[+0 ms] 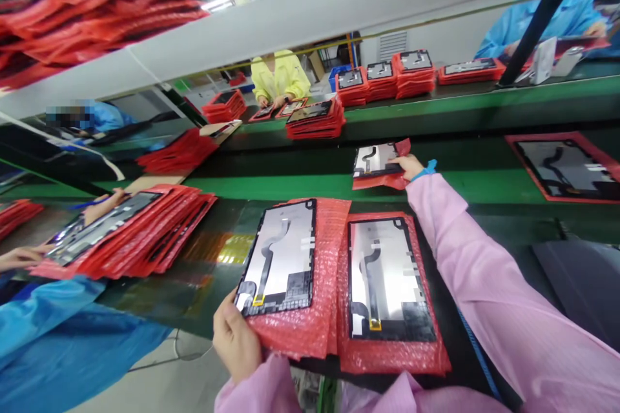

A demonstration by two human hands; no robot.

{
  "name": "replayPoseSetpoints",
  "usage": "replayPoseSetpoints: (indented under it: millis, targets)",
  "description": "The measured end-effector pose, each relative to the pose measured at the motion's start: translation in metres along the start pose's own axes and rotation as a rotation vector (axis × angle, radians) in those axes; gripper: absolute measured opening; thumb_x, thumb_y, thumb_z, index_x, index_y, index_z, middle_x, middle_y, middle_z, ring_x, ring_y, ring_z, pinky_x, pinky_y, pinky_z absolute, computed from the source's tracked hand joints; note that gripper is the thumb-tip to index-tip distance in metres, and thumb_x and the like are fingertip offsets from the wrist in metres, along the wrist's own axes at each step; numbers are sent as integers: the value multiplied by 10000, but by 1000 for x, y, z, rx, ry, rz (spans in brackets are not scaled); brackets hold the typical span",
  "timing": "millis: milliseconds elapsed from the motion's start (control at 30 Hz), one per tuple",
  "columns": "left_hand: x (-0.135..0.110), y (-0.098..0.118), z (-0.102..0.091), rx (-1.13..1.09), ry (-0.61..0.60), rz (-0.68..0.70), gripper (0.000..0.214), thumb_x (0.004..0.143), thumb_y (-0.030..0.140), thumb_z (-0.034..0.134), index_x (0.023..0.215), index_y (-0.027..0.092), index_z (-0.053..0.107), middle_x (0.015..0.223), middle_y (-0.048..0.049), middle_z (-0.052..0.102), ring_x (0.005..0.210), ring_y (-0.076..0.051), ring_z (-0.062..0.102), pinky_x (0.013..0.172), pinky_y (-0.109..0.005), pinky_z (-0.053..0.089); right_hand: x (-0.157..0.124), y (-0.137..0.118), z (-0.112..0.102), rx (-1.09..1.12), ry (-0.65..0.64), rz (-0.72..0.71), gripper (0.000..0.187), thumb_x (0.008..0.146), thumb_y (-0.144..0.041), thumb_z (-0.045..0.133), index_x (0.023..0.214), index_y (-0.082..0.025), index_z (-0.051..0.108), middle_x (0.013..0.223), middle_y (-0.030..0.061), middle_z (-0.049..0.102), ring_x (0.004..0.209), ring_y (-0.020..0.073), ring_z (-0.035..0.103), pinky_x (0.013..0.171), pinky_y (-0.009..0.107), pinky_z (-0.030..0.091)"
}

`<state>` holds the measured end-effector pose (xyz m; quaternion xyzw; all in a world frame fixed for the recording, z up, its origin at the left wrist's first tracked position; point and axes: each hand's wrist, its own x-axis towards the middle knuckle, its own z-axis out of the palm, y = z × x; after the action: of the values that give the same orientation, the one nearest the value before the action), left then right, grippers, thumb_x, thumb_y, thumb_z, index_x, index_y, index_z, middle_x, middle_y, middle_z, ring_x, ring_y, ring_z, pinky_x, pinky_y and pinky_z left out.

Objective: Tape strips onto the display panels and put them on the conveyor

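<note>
My left hand [236, 337] grips the near left corner of a tablet screen panel [281, 257] that lies back side up on a pile of red bubble-wrap bags [310, 329]. Beside it a second panel [387, 277] rests on its own red bag [392, 355]. My right hand [409, 166], arm stretched out in a pink sleeve, holds the edge of a third panel on a red bag [378, 164] lying on the green conveyor belt [300, 187].
Another panel on red wrap [566, 168] lies on the belt at right. A person in blue [58, 329] at my left handles a fanned stack of bagged panels [130, 232]. Stacks [382, 80] line the far bench, where a person in yellow [281, 77] works. Red bags [97, 6] fill the upper shelf.
</note>
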<state>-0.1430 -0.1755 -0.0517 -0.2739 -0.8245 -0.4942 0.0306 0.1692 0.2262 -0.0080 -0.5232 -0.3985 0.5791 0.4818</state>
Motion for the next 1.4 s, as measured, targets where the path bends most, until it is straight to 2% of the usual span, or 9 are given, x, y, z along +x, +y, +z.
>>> replayPoseSetpoints:
  millis: [200,267,333,400,467,867,1067,1267,1400]
  targets:
    - [-52,80,-16,-73,378,352,451,938,459,491,1250,196,680,1348,-119,643,1313,-326,541,1161,-533,348,-118,-35,-108,191,49,135,85,838,-67,600,813,-124,658,650,37,690,608,133,651,692,249,580]
    - [-88,110,-3,-489,89,330,346,904,468,555,1121,250,715,1216,-69,709,1195,-295,627,1109,-505,431,-181,-25,-141,245,109,130,113,779,-81,654,869,-142,685,693,34,716,606,146,665,661,249,586]
    - [-125,134,22,-824,-524,45,347,871,511,614,1084,251,702,1185,-77,716,1149,-277,659,1082,-465,469,-240,-5,-163,264,154,101,269,704,-84,710,958,-171,698,764,27,743,635,157,687,657,252,590]
    - [-160,152,53,-907,-1081,-331,485,857,554,643,1228,242,637,1329,-113,651,1245,-279,614,1112,-453,438,-287,20,-177,271,168,113,399,649,-110,756,1033,-198,691,828,27,759,678,180,709,649,264,591]
    - [-187,164,82,-849,-1329,-567,549,785,515,749,1238,232,622,1358,-119,631,1298,-283,572,1120,-432,420,-317,44,-186,279,149,176,480,622,-161,796,1085,-211,677,874,35,766,710,205,723,641,281,590]
    - [-233,180,128,-698,-1363,-604,484,575,209,872,976,197,602,1029,-63,717,1024,-218,686,978,-373,507,-324,96,-224,239,80,105,563,603,-328,857,1118,-213,661,1096,55,745,945,232,709,845,342,568]
    - [-180,193,70,-727,-1099,-383,506,668,271,846,1136,235,657,1187,-66,700,1128,-211,659,946,-287,521,-336,56,-173,315,2,-81,630,711,-366,801,1287,-262,569,1312,37,660,1169,245,641,1033,391,500]
    - [-50,191,-33,-634,-675,-362,502,672,175,809,1155,238,691,832,30,719,666,-100,664,636,-176,574,-328,3,-43,178,-476,-347,624,757,-354,777,1294,-194,503,1369,76,593,1301,228,538,1148,390,388]
    - [19,166,-52,-505,-667,-439,424,702,71,731,1100,215,702,725,36,688,577,-107,646,573,-193,587,-302,11,45,-29,-574,-187,637,646,-382,855,1171,-193,549,1223,90,657,1174,289,606,1039,457,469]
